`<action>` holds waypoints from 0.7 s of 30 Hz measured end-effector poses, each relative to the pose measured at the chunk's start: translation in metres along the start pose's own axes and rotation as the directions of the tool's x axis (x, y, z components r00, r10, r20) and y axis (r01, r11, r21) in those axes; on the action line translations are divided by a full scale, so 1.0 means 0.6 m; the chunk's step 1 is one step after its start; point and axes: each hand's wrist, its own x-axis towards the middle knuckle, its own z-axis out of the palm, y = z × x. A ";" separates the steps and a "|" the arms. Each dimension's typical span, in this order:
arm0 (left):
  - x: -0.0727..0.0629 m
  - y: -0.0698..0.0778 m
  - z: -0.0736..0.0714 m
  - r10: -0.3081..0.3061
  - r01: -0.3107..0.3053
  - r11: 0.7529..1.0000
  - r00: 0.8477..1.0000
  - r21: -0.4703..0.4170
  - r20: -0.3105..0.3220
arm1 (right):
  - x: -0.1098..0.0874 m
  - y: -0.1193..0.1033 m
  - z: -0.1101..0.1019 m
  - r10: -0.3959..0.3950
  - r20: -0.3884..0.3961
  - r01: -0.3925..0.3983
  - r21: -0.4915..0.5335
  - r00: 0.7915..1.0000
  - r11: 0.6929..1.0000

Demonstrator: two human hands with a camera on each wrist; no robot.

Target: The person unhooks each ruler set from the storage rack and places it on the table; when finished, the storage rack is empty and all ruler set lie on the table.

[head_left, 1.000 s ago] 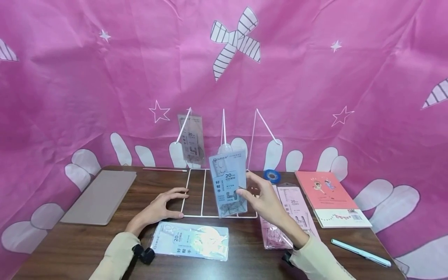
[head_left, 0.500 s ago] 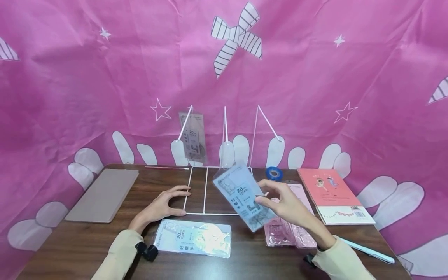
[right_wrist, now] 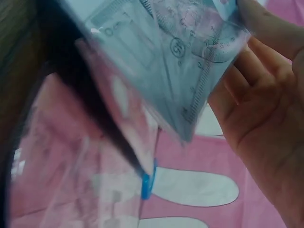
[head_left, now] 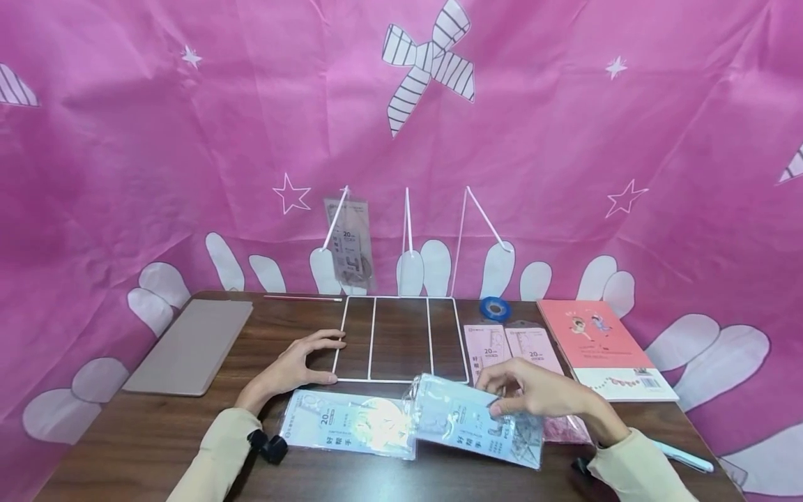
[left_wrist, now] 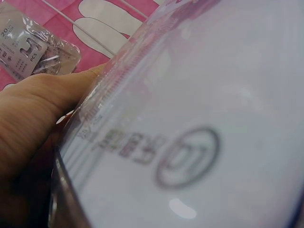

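Thumb and fingers of the right hand (head_left: 542, 392) pinch a blue packet (head_left: 461, 418) along its upper edge, just below and right of the frame's centre. This packet lies lengthwise, its right end lower in the frame than its left; whether its underside touches the table (head_left: 119, 450) cannot be told. Its left end meets the right end of a second blue packet (head_left: 335, 425) in the head view, which lies flat at lower centre, bright with glare. Just above that, the left hand (head_left: 295, 366) holds nothing in its spread fingers and thumb, which rest at the left edge of a white wire rack (head_left: 430, 338) at mid-frame. At the rack's left prong hangs a greyish packet (head_left: 351, 240). Two pink packets (head_left: 486, 341) lie side by side right of the rack, partly behind the right hand, with a blue tape roll (head_left: 495, 309) just above them. Farther right are a coral-and-white book (head_left: 596, 338) and, at lower right, a pale blue pen (head_left: 686, 457). A grey notebook (head_left: 188, 348) lies at left, and a pink curtain (head_left: 188, 139) fills the upper frame
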 end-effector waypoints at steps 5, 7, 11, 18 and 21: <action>-0.001 0.003 -0.001 -0.003 0.003 1.000 1.000 -0.006 0.006 | -0.008 0.017 0.005 0.042 0.042 -0.042 0.005 0.998 0.999; -0.001 0.004 -0.002 -0.002 0.002 1.000 1.000 -0.006 0.006 | -0.009 0.022 0.008 0.046 0.046 -0.046 -0.003 0.998 0.999; -0.001 0.005 -0.002 0.000 0.000 1.000 1.000 -0.010 0.002 | -0.010 0.031 0.016 0.061 0.047 -0.061 -0.012 0.997 0.998; -0.001 0.005 -0.001 -0.004 0.004 1.000 1.000 -0.022 0.008 | -0.009 0.030 0.026 0.139 -0.004 -0.139 -0.048 0.990 0.989; -0.002 0.003 -0.002 -0.005 0.005 1.000 1.000 -0.015 0.005 | -0.007 0.024 0.026 0.160 -0.032 -0.162 -0.080 0.987 0.984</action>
